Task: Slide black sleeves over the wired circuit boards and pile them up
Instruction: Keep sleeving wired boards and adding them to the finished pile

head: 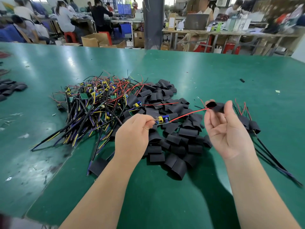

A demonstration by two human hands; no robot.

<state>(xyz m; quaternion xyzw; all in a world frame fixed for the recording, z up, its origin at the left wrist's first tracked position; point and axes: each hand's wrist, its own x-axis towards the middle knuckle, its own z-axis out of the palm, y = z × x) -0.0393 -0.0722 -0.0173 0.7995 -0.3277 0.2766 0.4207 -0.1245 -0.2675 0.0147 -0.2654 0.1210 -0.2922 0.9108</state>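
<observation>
Heap of short black tubular sleeves (173, 140) on the green table mat (214, 71), below and between my left hand (132, 138) and right hand (229, 129). Tangle of wired green circuit boards (95, 103) left of my left hand. A few sleeved boards (250, 125) just right of my right hand. Left hand holds one small wired board (162, 121), right hand one black sleeve (216, 106).

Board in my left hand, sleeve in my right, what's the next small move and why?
Probably slide the black sleeve, pinched by the right hand, leftward along the red wire toward the circuit board that the left hand holds. The wire's end already reaches the sleeve's open mouth, while the board sits bare outside it.
</observation>
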